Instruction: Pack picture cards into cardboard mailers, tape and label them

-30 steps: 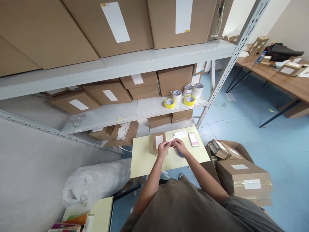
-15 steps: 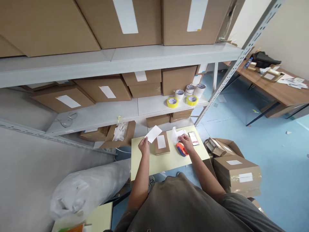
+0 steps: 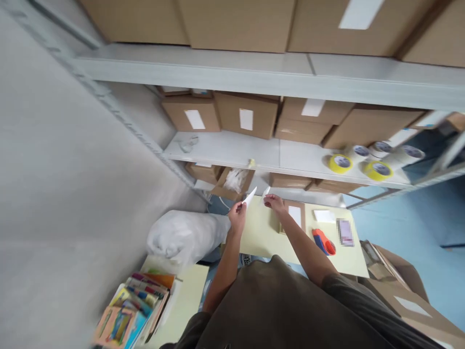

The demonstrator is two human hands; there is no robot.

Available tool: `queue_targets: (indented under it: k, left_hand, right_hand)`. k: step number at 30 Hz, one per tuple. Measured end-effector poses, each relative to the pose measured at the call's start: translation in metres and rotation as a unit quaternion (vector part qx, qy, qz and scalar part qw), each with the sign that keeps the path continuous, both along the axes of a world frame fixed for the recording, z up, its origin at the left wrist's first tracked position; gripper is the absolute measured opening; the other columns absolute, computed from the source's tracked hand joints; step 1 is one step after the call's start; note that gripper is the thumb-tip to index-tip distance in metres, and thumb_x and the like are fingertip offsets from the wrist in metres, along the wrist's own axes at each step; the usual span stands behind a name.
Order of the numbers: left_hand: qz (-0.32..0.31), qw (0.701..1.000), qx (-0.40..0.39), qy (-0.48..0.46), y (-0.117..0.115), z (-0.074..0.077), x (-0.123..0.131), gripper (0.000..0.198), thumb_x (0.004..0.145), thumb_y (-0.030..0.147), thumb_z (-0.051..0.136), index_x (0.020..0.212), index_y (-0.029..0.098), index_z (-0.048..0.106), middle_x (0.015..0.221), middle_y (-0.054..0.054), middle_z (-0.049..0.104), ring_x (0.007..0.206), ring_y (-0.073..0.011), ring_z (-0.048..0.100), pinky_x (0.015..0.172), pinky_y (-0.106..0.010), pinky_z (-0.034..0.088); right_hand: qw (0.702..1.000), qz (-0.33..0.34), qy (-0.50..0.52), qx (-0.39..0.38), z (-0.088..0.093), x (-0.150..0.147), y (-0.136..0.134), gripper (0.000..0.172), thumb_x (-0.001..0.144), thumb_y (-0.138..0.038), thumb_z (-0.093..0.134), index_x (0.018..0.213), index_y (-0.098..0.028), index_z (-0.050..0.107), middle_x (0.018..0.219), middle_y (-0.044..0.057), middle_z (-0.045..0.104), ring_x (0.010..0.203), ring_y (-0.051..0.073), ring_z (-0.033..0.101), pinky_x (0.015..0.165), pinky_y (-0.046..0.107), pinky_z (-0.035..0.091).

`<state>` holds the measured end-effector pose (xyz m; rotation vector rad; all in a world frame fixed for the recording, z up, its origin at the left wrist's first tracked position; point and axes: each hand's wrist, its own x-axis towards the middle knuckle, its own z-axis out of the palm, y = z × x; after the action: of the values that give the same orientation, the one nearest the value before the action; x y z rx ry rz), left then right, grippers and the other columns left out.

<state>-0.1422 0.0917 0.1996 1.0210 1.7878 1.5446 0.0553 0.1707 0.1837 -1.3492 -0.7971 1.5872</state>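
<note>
My left hand (image 3: 238, 216) pinches a white paper slip (image 3: 250, 196) and holds it up above the left edge of the pale yellow table (image 3: 261, 237). Close to its right, my right hand (image 3: 276, 203) pinches a second, smaller white slip (image 3: 266, 191). A small cardboard box (image 3: 295, 215) with a white label lies on the table just right of my right hand. Further right on the table lie a white sheet (image 3: 324, 215), an orange and blue tape dispenser (image 3: 323, 241) and a phone (image 3: 345, 231).
A grey metal shelf (image 3: 276, 155) stands behind the table, with cardboard boxes and yellow and white tape rolls (image 3: 378, 169). A white plastic bag (image 3: 185, 235) lies at the left. A stack of colourful books (image 3: 134, 305) sits on a second table. Cardboard boxes (image 3: 410, 300) stand at the right.
My view swung left. My left hand still holds its slip, now close to my right hand, which lifted off the table near the tape dispenser and holds a small slip.
</note>
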Motion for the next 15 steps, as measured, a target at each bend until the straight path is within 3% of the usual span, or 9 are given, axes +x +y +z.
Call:
queue_targets:
  k: [4,7,9,12,15]
  left_hand:
    - [0.041,0.998,0.012,0.047,-0.019,0.010,-0.053,0.032,0.092,0.050,0.068,0.094,0.020,0.079,0.088,-0.007,0.076,0.080,-0.0187,0.070,0.075,-0.029,0.055]
    - [0.063,0.997,0.004,0.053,-0.029,0.012,-0.078,0.032,0.093,0.050,0.068,0.096,0.020,0.079,0.088,-0.007,0.076,0.079,-0.0185,0.069,0.074,-0.029,0.055]
    - [0.063,0.996,-0.001,0.056,-0.033,0.011,-0.088,0.032,0.094,0.050,0.068,0.098,0.020,0.079,0.089,-0.007,0.075,0.079,-0.0185,0.069,0.074,-0.029,0.055]
    - [0.038,0.997,0.005,0.074,-0.030,0.005,-0.090,0.029,0.095,0.047,0.067,0.097,0.021,0.079,0.090,-0.007,0.075,0.081,-0.0184,0.069,0.074,-0.028,0.055]
    - [-0.019,0.995,0.014,0.102,-0.018,-0.005,-0.076,0.024,0.095,0.042,0.066,0.093,0.022,0.078,0.091,-0.006,0.075,0.082,-0.0179,0.069,0.075,-0.028,0.055]
  right_hand:
    - [0.999,0.019,0.010,-0.029,-0.008,-0.088,0.047,0.033,0.055,-0.031,0.089,0.077,-0.022,0.066,0.066,-0.004,0.067,0.062,0.013,0.061,0.072,0.031,0.055]
    - [0.999,-0.006,-0.008,-0.047,-0.009,-0.127,0.069,0.033,0.061,-0.033,0.086,0.085,-0.022,0.067,0.073,-0.002,0.071,0.069,0.015,0.066,0.071,0.030,0.054]
    - [0.998,-0.020,-0.031,-0.054,-0.009,-0.136,0.070,0.034,0.066,-0.038,0.083,0.093,-0.023,0.068,0.081,0.000,0.074,0.075,0.017,0.068,0.070,0.030,0.052]
    - [0.997,-0.018,-0.042,-0.058,-0.008,-0.126,0.053,0.034,0.068,-0.043,0.083,0.093,-0.024,0.069,0.089,0.002,0.077,0.079,0.019,0.070,0.072,0.030,0.052]
    - [0.997,0.067,-0.025,-0.032,-0.003,-0.100,0.018,0.038,0.070,-0.056,0.083,0.081,-0.022,0.069,0.088,0.006,0.078,0.083,0.021,0.073,0.073,0.030,0.053]
